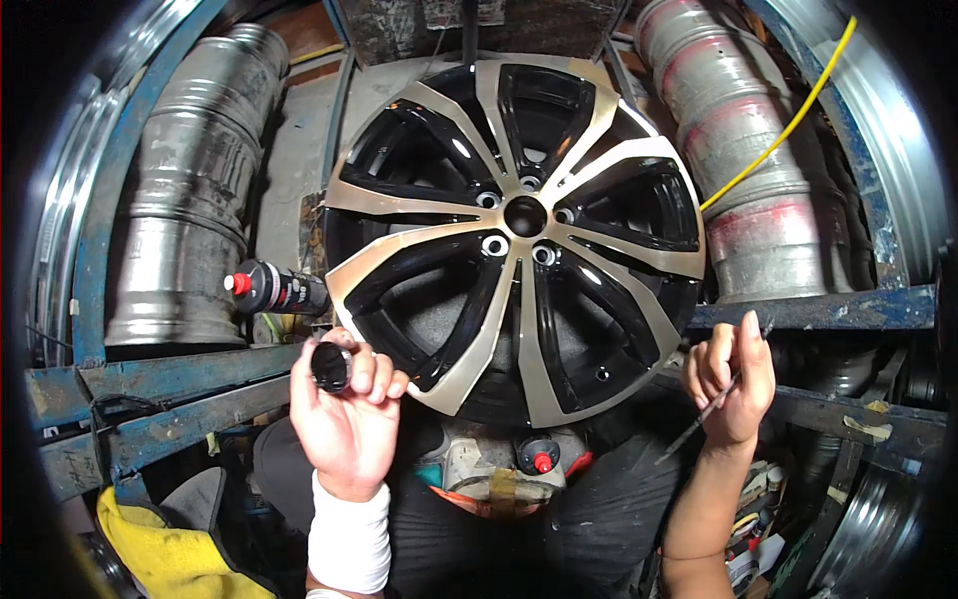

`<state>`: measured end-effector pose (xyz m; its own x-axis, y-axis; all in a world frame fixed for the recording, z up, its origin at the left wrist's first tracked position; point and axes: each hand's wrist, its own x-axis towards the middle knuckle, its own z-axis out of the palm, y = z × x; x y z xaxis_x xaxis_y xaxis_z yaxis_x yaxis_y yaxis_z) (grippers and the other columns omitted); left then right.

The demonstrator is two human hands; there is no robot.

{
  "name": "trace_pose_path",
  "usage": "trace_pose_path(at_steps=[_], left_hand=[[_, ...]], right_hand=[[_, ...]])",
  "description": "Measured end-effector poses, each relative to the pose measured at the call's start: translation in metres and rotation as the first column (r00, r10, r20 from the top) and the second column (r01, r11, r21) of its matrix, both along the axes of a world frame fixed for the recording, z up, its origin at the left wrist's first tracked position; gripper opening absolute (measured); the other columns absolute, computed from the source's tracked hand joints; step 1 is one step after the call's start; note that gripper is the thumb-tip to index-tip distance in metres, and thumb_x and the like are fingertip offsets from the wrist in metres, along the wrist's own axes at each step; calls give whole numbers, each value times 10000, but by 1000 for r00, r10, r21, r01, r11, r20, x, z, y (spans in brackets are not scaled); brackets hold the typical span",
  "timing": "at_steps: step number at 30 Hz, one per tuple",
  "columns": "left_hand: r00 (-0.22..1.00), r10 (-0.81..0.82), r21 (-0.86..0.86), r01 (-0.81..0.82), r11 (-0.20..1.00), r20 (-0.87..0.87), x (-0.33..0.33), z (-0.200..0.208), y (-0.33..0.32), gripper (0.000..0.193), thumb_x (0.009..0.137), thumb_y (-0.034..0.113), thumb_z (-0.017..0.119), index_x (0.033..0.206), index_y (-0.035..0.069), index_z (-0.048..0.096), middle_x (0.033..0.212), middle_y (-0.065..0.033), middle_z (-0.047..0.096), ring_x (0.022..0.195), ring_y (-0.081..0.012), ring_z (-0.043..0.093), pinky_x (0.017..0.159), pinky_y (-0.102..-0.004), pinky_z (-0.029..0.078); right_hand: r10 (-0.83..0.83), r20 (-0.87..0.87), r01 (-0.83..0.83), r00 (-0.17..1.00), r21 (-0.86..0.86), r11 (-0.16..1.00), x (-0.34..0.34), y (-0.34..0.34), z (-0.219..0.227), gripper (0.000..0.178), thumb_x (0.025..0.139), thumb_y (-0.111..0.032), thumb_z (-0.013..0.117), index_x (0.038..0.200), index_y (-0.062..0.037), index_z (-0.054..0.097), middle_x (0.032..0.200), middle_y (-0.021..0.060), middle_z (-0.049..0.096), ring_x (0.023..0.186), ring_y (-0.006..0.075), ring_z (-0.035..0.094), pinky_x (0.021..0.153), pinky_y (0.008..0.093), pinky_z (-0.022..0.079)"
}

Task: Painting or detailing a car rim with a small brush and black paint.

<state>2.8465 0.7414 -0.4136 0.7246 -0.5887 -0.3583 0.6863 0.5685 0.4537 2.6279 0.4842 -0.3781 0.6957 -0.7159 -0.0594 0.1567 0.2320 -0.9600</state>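
The left grip (pixel 349 424) curls around a small, round, dark cup (pixel 331 367), its glossy black inside showing. The right grip (pixel 733 384) pinches a slender, straight, dark stick (pixel 699 419), slanted toward the lap. Just beyond and between them lies the broad, round wheel (pixel 523 250), its smooth, satiny metal spokes bordered in shiny black. To its left lies a black bottle (pixel 284 288) with a red cap. Farther out, scuffed, ribbed silver cylinders (pixel 190 200) line both sides beside worn blue-painted bars (pixel 828 309).
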Motion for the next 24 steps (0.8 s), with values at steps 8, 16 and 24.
trace_pose_path(at_steps=[8, 16, 24], left_hand=[[990, 127, -18, -129, 992, -55, -1, 0, -3, 235, 1024, 277, 421, 1076, 92, 558, 722, -12, 404, 665, -152, 373, 693, -329, 373], [992, 122, -57, -123, 991, -30, -1, -1, 0, 241, 1029, 279, 422, 1093, 93, 560, 744, -8, 407, 688, -143, 385, 702, -316, 376], [996, -86, -49, 85, 995, -20, -6, -8, -5, 282, 1020, 292, 433, 1150, 79, 564, 805, -38, 475, 720, -157, 409, 732, -336, 375]], right_hand=[[297, -101, -277, 950, 172, 945, 10, 13, -10, 603, 1078, -389, 394, 555, -88, 383, 482, 4, 348, 374, 118, 346, 380, 263, 291], [488, -226, -416, 843, 301, 858, 27, 35, -18, 534, 1084, -388, 399, 666, -70, 494, 565, -9, 456, 493, 70, 435, 502, 234, 396], [421, 24, -380, 907, 480, 791, 30, 29, -27, 361, 1040, -380, 537, 872, -61, 540, 740, 24, 537, 582, 89, 493, 544, 209, 428]])
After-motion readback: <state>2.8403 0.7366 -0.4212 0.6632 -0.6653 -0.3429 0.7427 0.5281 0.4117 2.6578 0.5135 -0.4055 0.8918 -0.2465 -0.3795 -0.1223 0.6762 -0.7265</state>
